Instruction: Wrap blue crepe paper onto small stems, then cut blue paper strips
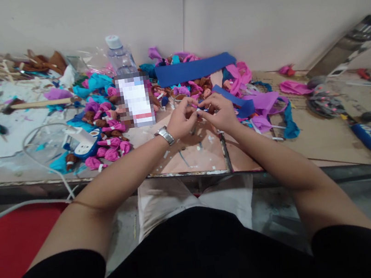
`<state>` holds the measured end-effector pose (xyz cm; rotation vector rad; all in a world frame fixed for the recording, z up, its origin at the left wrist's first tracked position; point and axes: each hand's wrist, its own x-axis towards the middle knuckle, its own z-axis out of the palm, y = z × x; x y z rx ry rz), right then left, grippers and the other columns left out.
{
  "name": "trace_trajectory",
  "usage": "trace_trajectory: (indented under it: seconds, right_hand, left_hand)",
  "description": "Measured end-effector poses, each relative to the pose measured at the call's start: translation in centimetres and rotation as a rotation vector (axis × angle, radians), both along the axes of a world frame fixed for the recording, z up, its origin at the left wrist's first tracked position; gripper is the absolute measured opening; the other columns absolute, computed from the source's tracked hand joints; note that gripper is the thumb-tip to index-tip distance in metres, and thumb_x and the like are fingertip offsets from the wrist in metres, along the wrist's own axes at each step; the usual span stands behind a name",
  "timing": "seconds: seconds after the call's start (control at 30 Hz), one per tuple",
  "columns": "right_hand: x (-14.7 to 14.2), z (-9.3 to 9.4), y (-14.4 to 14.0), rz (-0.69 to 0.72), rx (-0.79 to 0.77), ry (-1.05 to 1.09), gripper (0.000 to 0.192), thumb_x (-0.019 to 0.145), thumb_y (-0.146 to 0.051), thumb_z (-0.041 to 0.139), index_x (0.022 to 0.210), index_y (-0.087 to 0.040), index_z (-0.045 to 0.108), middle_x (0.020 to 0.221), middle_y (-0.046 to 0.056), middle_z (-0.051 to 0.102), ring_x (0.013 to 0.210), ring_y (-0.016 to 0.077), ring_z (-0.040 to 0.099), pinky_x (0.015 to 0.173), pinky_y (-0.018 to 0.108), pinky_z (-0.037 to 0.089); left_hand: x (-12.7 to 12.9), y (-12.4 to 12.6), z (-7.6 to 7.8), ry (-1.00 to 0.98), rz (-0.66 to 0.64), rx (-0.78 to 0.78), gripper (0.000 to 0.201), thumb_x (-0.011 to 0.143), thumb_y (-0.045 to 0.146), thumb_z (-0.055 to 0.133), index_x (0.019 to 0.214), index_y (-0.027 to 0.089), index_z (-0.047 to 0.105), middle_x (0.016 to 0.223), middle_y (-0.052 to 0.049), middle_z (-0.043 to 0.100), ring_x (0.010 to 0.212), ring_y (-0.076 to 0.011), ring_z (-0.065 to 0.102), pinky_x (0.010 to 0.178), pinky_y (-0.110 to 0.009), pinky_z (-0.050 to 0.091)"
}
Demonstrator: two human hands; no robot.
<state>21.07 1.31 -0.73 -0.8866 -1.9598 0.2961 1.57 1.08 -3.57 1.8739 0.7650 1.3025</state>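
Backdrop: plain pale wall (256,3) across the top of the frame, with a vertical seam above centre.
Surface: counter (314,138) spanning mid-frame, littered with scraps; metal front edge running below the forearms.
Left hand (181,120): centre of frame, wristwatch (165,135) on the wrist, fingertips curled inward and pinching a small white-and-pink piece (198,108).
Right hand (219,111): just right of centre, fingers bent, thumb and forefinger closed on the same small piece, tips touching those of the left hand.
Held piece: between both sets of fingertips, just above the counter at centre; too small for further detail.
Left of centre: heap of pink and purple fabric bundles (109,141), beside a white-and-blue glue gun (83,142) with its white cord (45,167).
Upper centre: clear water bottle (120,56) near the wall; blue felt strip (194,69) lying flat to its right.
Right of hands: purple and pink fabric scraps (263,101).
Lower left: red surface (9,244).
Bottom of frame: black clothing of the person.
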Motion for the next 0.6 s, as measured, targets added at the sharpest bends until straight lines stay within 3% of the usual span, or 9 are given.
trace_trajectory:
  seconds: [0.27,0.6]
  right_hand:
    - [-0.2,-0.2,0.1,-0.025,-0.02,0.02,0.043,0.089,-0.064,0.074,0.102,-0.023,0.076,0.088,0.003,0.072,0.066,0.0167,0.061,0.065,0.034,0.054]
    - [-0.1,-1.8,0.8,0.013,-0.159,0.116,0.066,0.086,-0.071,0.074,0.133,-0.029,0.058,0.098,0.005,0.07,0.071,0.0187,0.067,0.064,0.036,0.061]
  left_hand:
    - [-0.1,0.2,-0.2,-0.045,-0.011,-0.043,0.018,0.098,0.028,0.059,0.113,0.023,0.051,0.082,-0.001,0.071,0.078,-0.0185,0.074,0.074,-0.034,0.058]
    - [0.0,0.9,-0.8,-0.046,0.079,-0.038,0.021,0.101,0.043,0.062,0.105,0.025,0.051,0.067,0.004,0.06,0.06,-0.0161,0.063,0.062,-0.032,0.053]
